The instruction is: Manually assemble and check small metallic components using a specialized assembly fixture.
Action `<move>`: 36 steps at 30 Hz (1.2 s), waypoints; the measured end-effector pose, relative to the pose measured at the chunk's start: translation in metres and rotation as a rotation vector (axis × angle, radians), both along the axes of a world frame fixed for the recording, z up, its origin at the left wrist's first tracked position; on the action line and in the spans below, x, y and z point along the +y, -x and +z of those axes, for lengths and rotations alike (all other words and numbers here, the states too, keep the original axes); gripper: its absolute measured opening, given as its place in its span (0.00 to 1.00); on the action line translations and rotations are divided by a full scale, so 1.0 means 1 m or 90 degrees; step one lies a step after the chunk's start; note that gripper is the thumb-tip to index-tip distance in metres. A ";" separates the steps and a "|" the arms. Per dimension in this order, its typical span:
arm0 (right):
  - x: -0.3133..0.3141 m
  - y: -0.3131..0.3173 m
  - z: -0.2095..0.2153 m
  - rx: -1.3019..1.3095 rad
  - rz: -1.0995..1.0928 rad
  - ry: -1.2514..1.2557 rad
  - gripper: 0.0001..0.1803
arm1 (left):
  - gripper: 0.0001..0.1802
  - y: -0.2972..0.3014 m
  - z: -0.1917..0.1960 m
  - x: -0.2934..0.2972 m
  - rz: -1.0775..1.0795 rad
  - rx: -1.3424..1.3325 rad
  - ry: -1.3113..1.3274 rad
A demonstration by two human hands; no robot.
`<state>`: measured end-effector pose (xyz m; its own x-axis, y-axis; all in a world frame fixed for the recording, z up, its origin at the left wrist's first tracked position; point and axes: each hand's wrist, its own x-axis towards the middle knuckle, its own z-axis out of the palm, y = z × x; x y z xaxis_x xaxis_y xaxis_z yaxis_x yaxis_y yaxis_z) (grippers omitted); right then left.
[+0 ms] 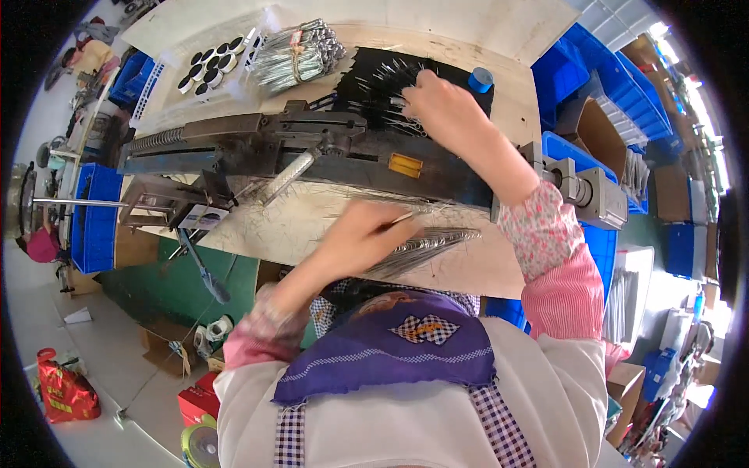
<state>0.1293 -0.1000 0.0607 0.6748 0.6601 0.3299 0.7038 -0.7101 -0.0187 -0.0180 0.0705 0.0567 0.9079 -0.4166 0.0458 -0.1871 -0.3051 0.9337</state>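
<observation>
My right hand (437, 100) reaches over the bench machine to a black mat (355, 78) strewn with thin metal pieces (382, 93). Its fingers are bent together among these pieces, and what they grip is hidden. Near the bench's front edge, my left hand (367, 238) is closed and smeared by motion; whatever it holds is too blurred to name. Beside it lies a pile of thin metal wire pieces (429, 249) with looped ends. The long dark metal machine (312, 144) crosses the bench between my hands, with a metal lever (292, 175) angled toward me.
A bundle of metal rods (300, 58) lies at the back. Left of it, a clear plastic tray (168, 90) holds white and black round pieces (207, 66). A blue tape roll (480, 79) sits by the mat. Blue bins (562, 66) stand right; a motor-like cylinder (601, 199) ends the machine.
</observation>
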 end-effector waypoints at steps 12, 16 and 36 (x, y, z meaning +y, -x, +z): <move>-0.031 0.040 0.017 0.027 0.233 -0.177 0.04 | 0.05 -0.065 0.012 -0.003 0.084 -0.543 -0.459; -0.001 0.047 0.009 0.057 0.258 -0.325 0.09 | 0.08 -0.050 0.021 0.022 0.114 -0.618 -0.517; 0.029 0.026 -0.008 0.173 0.211 -0.320 0.05 | 0.15 -0.002 -0.060 0.000 0.296 0.174 0.225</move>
<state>0.1032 -0.0711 0.0525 0.5650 0.6571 0.4991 0.8073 -0.3152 -0.4989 -0.0157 0.0708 -0.0034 0.9885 0.0205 -0.1501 0.1493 0.0372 0.9881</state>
